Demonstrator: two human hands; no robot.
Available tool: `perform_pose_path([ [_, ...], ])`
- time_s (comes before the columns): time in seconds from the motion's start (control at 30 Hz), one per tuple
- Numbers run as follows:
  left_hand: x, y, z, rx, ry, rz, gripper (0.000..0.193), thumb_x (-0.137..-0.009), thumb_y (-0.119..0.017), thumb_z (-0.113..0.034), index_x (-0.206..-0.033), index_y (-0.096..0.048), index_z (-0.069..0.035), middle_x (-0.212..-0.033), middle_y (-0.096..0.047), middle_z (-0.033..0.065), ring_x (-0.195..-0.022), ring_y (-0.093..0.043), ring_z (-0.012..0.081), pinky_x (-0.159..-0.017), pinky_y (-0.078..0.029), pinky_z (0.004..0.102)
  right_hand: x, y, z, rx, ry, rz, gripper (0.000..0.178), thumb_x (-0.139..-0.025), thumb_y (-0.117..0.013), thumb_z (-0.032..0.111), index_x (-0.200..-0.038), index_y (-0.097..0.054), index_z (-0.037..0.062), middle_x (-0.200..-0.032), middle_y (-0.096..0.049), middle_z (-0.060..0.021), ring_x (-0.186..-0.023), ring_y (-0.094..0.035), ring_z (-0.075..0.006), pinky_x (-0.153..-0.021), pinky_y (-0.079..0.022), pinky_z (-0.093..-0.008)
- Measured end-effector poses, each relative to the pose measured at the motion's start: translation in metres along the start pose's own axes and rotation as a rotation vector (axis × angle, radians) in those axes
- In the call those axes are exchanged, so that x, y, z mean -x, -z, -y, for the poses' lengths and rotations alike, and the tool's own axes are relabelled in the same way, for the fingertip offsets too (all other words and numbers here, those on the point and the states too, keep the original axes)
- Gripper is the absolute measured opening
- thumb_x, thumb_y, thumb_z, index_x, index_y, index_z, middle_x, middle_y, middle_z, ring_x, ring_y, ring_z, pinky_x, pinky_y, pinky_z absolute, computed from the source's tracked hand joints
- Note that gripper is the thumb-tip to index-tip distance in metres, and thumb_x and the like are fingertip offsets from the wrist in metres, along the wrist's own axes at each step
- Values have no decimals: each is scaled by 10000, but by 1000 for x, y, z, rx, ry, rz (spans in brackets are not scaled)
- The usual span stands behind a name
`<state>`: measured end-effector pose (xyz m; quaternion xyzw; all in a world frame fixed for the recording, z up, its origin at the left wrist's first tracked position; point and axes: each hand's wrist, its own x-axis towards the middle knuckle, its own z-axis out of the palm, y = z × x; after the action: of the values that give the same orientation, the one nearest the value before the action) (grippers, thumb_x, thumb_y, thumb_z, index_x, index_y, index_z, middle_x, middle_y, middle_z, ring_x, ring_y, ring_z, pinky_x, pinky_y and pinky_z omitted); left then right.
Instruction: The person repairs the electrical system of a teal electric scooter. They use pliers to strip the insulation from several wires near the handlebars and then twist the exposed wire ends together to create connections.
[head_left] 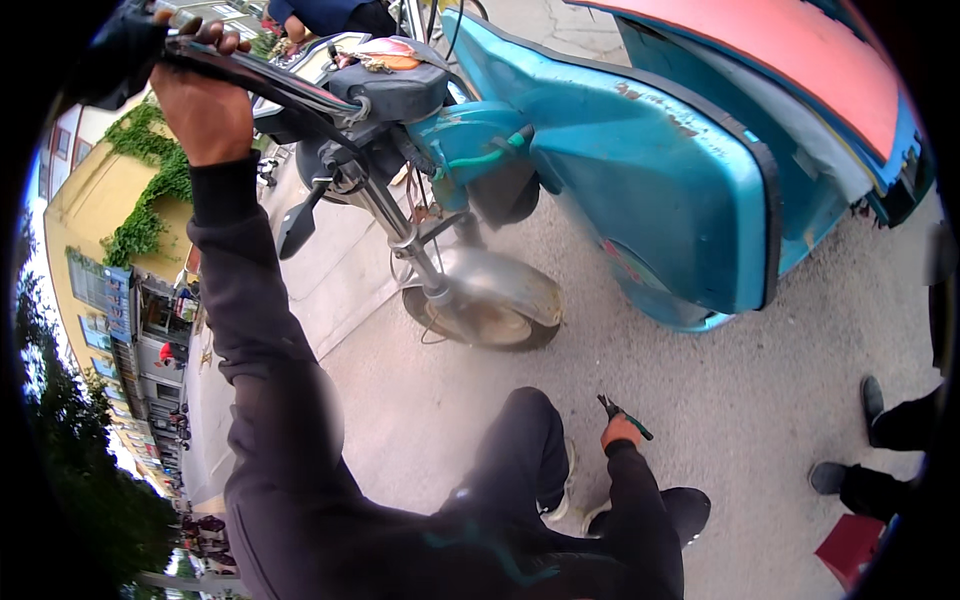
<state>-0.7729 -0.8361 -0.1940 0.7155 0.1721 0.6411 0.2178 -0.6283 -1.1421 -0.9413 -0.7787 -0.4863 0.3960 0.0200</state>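
My left hand [205, 110] is raised at the upper left, its fingers wrapped round the end of the handlebar [285, 88] of a turquoise motor tricycle. A bulky black cover [125, 60] hangs beside that hand. Low beside my knee, my right hand [621, 432] is closed on pliers [609, 405], with dark jaws and a green handle showing. Ahead of me stands the front wheel [500, 310] under a silver mudguard. Above it are the fork [405, 235], a black mirror [300, 220] and the headlight area with loose wires.
The tricycle's turquoise front panel [670, 190] spreads to the right, with a pink board [790, 50] above it. Another person's shoes [828, 478] stand at the right near a red box [850, 548]. A second person [335, 15] is behind the handlebar. A yellow building [95, 205] lines the left.
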Motion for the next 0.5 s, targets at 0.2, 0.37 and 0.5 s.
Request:
perform_pose_path([
  [0.2, -1, -27, 19, 237, -210, 130, 407, -1008, -534, -438, -1193, -565, -78, -950, -585, 71, -797, -566, 191, -749, -474, 358, -103, -48, -21, 191, 239, 89, 416, -894, -588, 339, -1157, -601, 17, -1052, -678, -223, -950, -665, -403, -831, -519, -506],
  [0.37, 9, 6, 42, 71, -214, -35, 420, -1013, -528, -486, -1173, -569, -100, -807, -517, -14, -659, -532, 81, -589, -466, 235, -67, 119, 122, -360, 745, -293, 336, -947, -557, 292, -1084, -641, -4, -1008, -669, -253, -927, -643, -442, -804, -507, -486],
  [0.5, 15, 5, 30, -22, -238, -3, 429, -1021, -522, -468, -1206, -572, -84, -807, -525, -18, -678, -551, 78, -585, -467, 241, 54, 320, 260, -639, 1070, -906, 261, -956, -568, 128, -1171, -585, -17, -1029, -652, -243, -935, -639, -424, -808, -506, -436],
])
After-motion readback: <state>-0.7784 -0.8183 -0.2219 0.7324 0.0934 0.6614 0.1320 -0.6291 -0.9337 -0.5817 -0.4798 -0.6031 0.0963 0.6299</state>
